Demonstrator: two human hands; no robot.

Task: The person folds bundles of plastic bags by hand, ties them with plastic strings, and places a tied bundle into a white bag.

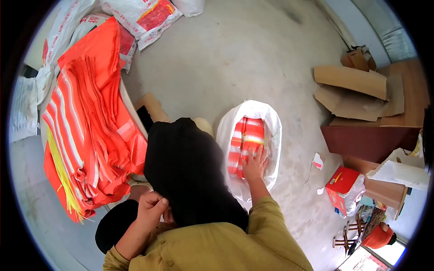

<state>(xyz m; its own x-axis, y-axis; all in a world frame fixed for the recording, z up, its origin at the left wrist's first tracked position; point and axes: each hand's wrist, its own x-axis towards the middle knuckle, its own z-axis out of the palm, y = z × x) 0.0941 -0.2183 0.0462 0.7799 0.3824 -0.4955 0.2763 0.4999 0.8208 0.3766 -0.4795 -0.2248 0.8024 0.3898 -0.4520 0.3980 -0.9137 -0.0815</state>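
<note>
My right hand (pixel 255 165) reaches into a white woven sack (pixel 274 135). Its fingers are spread and rest on folded orange-and-white striped fabric bundles (pixel 246 135) inside; narrow yellowish bands cross them. My left hand (pixel 153 210) is closed, thumb against curled fingers, beside the black cloth (pixel 185 167) over my leg. Whatever may be in those fingers is hidden. Left of me lies a thick pile of orange fabric (pixel 97 117) with white stripes, and a bunch of yellow strings (pixel 61 174) hangs along its edge.
Printed white sacks (pixel 144 20) stand at the upper left. To the right are flattened cardboard (pixel 352 83), a dark red box (pixel 370 140) and a red carton (pixel 346 180). Another person in orange (pixel 379 237) appears at the lower right, near wooden stools (pixel 348 235).
</note>
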